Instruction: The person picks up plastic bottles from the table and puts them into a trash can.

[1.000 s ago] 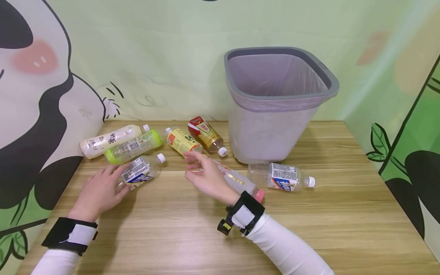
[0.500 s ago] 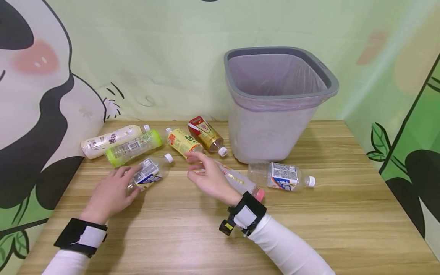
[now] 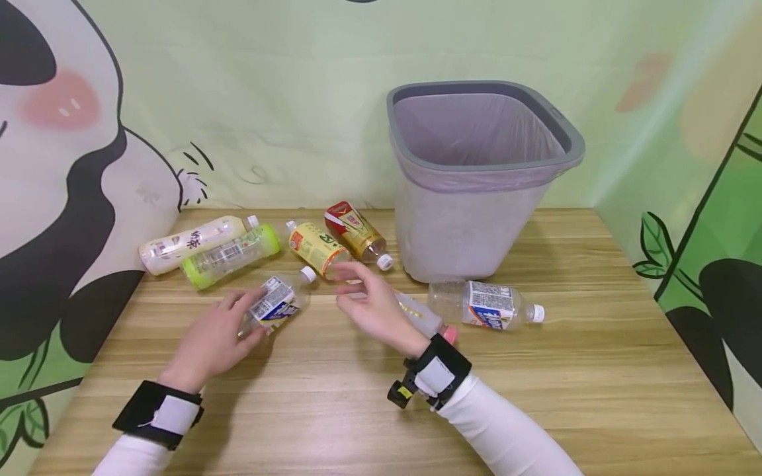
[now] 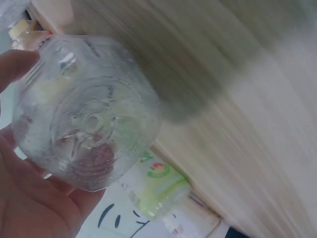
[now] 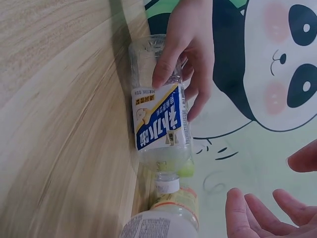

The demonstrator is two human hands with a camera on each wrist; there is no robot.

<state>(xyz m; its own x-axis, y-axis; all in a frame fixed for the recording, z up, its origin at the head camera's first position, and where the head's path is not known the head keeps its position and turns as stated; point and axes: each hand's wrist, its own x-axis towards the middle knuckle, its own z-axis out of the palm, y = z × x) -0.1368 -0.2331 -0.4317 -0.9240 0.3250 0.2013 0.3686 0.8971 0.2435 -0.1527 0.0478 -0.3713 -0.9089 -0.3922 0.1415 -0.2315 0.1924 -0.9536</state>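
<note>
My left hand [image 3: 217, 337] holds a clear plastic bottle [image 3: 280, 301] around its base end, thumb on one side and fingers on the other. The bottle has a white-and-blue label and a white cap that points away to the right. In the left wrist view its round, ridged bottom [image 4: 94, 124] faces the camera. My right hand [image 3: 378, 307] hovers with thumb and fingers apart and nothing between them. Beneath it, partly hidden, lies a bottle with a pink cap [image 3: 448, 334]. The right fingers [image 5: 240, 213] show at the lower right of the right wrist view.
A grey-rimmed bin [image 3: 458, 225] with a liner stands at the back right. Before it lies another blue-labelled bottle [image 3: 491, 305]. Farther back lie a red-and-gold bottle [image 3: 357, 231], a yellow-labelled bottle [image 3: 318, 248], a green-ended bottle [image 3: 232, 254] and a cream bottle [image 3: 190, 244].
My left hand has moved to the right with the blue-labelled bottle, bringing it closer to my right hand. The right hand has drifted slightly right. The other bottles and the bin have stayed put.
</note>
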